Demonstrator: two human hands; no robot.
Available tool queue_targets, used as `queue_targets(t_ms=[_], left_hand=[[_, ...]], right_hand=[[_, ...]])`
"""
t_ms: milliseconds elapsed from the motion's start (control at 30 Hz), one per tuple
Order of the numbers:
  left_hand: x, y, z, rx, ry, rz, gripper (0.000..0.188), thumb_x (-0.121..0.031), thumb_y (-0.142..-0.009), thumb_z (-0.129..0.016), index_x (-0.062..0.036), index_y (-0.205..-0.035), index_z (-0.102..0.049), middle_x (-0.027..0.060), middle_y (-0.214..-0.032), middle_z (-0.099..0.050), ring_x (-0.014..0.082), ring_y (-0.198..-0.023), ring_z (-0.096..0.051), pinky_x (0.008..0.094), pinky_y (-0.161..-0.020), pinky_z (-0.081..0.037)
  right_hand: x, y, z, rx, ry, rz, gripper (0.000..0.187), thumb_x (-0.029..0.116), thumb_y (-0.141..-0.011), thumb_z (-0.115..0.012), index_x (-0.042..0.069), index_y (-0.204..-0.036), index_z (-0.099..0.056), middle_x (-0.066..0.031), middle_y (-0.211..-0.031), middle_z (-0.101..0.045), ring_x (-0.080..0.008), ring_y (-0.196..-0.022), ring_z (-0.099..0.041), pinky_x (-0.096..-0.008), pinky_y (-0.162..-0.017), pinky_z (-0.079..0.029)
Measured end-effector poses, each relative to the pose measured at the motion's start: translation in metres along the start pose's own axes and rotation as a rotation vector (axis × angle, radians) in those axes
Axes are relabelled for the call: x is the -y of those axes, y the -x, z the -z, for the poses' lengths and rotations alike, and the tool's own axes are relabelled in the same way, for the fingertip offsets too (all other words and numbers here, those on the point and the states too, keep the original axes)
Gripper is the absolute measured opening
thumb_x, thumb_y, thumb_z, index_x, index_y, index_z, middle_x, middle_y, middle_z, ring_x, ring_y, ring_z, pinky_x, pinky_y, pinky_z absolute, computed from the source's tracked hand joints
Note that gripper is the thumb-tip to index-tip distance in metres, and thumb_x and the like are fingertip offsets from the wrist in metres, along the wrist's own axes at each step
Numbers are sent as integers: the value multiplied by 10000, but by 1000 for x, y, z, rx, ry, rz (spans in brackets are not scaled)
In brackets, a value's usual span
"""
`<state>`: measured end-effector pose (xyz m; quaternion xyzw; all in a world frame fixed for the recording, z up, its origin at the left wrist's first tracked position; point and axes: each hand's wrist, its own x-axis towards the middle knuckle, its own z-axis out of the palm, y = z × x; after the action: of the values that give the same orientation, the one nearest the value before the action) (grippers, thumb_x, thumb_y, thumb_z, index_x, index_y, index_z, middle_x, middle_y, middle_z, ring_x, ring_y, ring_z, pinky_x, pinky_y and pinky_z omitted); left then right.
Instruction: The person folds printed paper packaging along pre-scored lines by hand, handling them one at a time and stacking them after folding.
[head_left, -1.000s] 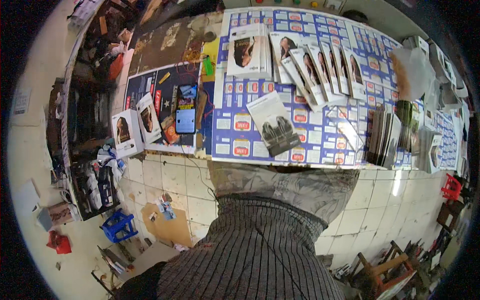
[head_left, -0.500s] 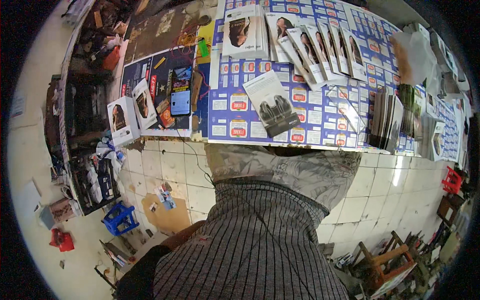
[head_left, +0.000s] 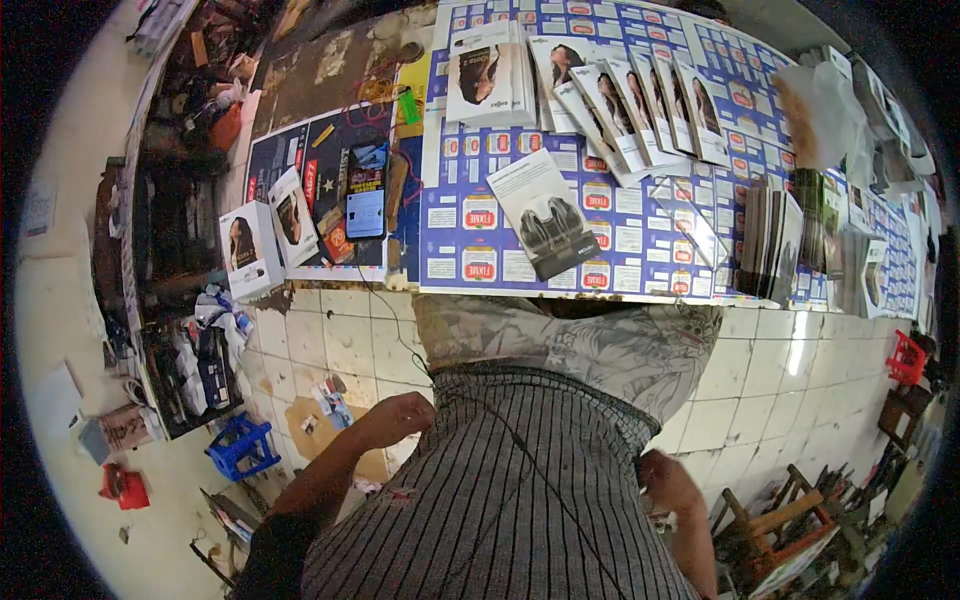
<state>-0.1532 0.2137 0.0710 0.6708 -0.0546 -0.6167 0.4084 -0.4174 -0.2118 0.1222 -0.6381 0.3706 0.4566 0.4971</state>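
My left hand [head_left: 402, 418] hangs beside my striped shirt, below the table edge. Its fingers are curled in and nothing shows in them. On my other side my right hand [head_left: 668, 482] is against the shirt's side, its fingers largely hidden. Nearest in front of me on the table lies a white booklet [head_left: 543, 213] with dark earphones pictured on it, set at a slant. Beyond it several white printed booklets [head_left: 640, 110] are fanned out beside a stack of white boxes [head_left: 487, 80]. Neither hand touches any of these.
A phone [head_left: 367, 190] with its screen lit lies left of the booklets, near two white boxes [head_left: 250, 250]. Dark booklets stand in a row [head_left: 768, 240] at the right. On the floor are a blue stool [head_left: 241, 446] and a wooden stool [head_left: 775, 525].
Both my hands have come into view at my sides, the left one forward past the shirt's edge. The things on the table keep their places; the view has shifted slightly.
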Motion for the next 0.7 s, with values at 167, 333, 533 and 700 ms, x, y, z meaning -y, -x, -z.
queue_targets(t_ms=[167,333,533,700], left_hand=[[-66,-18,-32,-99,-339,-115,182,-138,-971,-595,-25,-1103,-645,130,-993,-687,203,-940,-660,338,-833,-514],[-72,-53,-30,-105,-543,-294,287,-98,-897,-610,-60,-1173,-680,172,-1085,-689,327,-1007,-666,387,-909,-506],[-79,-47,-25,42,-441,-178,341,-75,-819,-674,-41,-1159,-676,167,-1104,-657,324,-1079,-630,397,-925,-490],[-98,-52,-21,160,-712,-309,346,-45,-799,-681,-21,-1144,-670,169,-1140,-639,338,-1082,-618,405,-930,-487]], right_hand=[[41,6,1,-277,168,576,227,9,-845,-601,-9,-1062,-665,-220,-983,-671,-408,-953,-646,-439,-801,-524],[70,-12,3,-170,-25,359,288,27,-872,-554,37,-1131,-680,-215,-1113,-665,-410,-1059,-635,-452,-908,-503],[59,-16,12,-127,105,479,330,46,-863,-563,59,-1171,-681,-222,-1189,-659,-402,-1110,-626,-441,-967,-492],[67,-21,11,-200,235,707,304,33,-786,-613,27,-1081,-687,-231,-1038,-679,-426,-977,-640,-435,-844,-518]])
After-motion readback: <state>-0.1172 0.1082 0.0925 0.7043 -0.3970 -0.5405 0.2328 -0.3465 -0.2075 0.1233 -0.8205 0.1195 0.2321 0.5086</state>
